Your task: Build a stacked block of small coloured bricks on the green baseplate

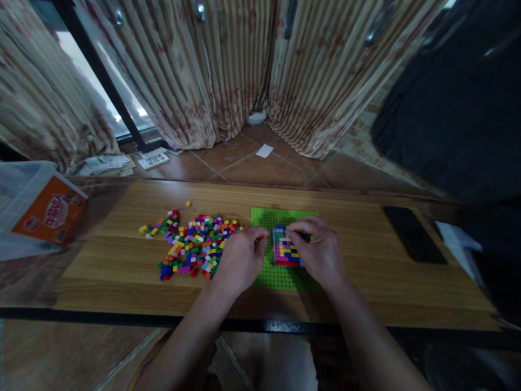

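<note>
**Brick block on green baseplate, both hands at work**

Head view: a multicoloured brick block stood on a green baseplate at mid-table. The right hand gripped the block's top right edge with curled fingers. The left hand pinched a small brick just beside the block. A pile of loose bricks lay left of the baseplate. A black phone lay well apart on the wooden table.

Dim indoor scene, daylight glaring through the window at upper left, soft overall focus, wide-angle bending at edges, dark right side
</note>
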Demonstrator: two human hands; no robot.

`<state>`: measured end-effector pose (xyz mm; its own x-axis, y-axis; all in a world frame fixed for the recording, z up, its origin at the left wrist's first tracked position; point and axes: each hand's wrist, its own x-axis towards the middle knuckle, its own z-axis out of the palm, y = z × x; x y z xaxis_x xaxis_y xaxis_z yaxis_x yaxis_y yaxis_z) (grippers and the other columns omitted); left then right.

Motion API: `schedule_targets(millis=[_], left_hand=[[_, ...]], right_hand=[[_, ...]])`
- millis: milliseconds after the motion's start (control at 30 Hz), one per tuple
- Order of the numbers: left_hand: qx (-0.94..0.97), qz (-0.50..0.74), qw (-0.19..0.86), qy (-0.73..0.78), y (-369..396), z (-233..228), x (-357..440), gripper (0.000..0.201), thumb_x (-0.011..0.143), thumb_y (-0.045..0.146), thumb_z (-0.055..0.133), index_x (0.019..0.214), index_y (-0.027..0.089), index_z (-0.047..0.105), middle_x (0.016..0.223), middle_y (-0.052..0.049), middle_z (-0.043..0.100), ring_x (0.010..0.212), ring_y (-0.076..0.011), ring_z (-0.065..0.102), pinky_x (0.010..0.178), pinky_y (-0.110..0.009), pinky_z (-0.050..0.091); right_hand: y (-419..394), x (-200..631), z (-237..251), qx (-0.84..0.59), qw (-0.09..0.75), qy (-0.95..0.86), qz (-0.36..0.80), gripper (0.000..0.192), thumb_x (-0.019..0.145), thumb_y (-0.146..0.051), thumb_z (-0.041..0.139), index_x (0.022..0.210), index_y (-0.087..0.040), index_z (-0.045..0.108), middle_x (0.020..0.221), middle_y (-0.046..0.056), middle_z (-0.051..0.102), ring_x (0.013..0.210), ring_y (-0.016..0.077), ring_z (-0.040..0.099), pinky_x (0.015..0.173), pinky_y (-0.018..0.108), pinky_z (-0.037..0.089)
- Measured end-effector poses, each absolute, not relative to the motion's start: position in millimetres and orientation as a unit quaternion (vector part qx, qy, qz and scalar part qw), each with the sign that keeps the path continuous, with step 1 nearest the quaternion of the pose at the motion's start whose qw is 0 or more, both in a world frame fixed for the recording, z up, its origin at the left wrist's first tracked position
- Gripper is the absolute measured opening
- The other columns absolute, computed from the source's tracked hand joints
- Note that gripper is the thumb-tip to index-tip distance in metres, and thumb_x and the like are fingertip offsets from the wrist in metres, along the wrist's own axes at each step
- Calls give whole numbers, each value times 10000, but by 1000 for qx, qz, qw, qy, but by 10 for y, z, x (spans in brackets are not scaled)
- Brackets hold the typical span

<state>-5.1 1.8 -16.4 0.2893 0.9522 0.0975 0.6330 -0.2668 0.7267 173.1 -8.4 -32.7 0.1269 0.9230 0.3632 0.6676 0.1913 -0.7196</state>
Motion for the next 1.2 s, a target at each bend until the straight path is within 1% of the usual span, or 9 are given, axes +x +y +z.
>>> schedule_targets(millis=[267,433,533,667,733,800,933,1067,1200], left_hand=[[735,274,293,547,-19,-174,-15,246,866,125,546,1071,164,677,954,-68,758,815,-194,713,767,-304,550],[732,286,303,539,-22,-207,20,234,866,124,541,1063,185,651,961,-57,760,847,-193,722,780,-301,559],[726,293,312,538,-9,-221,16,248,860,105,543,1075,181,641,1006,-66,754,903,-201,721,827,-317,560],[710,327,329,530,5,-245,5,282,848,75,544,1099,169,631,1019,-76,746,959,-201,712,875,-325,556],[702,346,340,521,7,-259,2,292,844,71,547,1109,166,628,1015,-76,744,961,-195,710,884,-324,555],[697,355,351,515,6,-270,-1,293,845,78,553,1115,162,627,1010,-77,742,953,-193,710,884,-329,556],[684,370,378,502,1,-275,-4,283,848,94,560,1114,160,630,1001,-77,741,928,-185,711,851,-312,561],[657,383,432,485,2,-264,1,272,848,113,570,1105,166,642,982,-64,740,903,-170,707,814,-283,560],[626,396,498,452,5,-239,8,202,856,124,551,1016,162,668,975,-54,740,898,-155,696,819,-273,557]], right_hand=[[-85,1704,-304,-634,394,-646,158,166,849,-256,588,742,-240,714,848,34,648,856,211,602,805,377,463],[-98,1695,-304,-631,385,-660,135,180,872,-260,573,767,-243,718,858,42,641,850,217,601,812,387,464],[-103,1723,-332,-626,398,-654,152,162,869,-269,589,779,-245,721,857,38,645,840,209,608,794,372,473],[-139,1732,-323,-604,446,-640,163,141,884,-256,589,828,-237,718,867,32,652,826,187,614,760,338,486],[-167,1708,-299,-587,464,-644,157,139,899,-256,586,863,-242,720,886,30,655,843,181,621,761,330,493],[-192,1674,-278,-567,465,-662,157,137,907,-259,589,892,-256,725,917,29,660,874,180,630,776,331,501],[-216,1615,-261,-539,439,-702,152,154,908,-229,590,933,-284,732,969,27,664,935,188,628,819,351,505],[-228,1589,-257,-527,425,-721,145,154,899,-218,603,951,-287,731,984,33,665,942,196,631,823,367,513],[-242,1580,-257,-524,411,-734,135,145,898,-235,609,965,-288,727,986,36,678,949,208,636,835,387,515]])
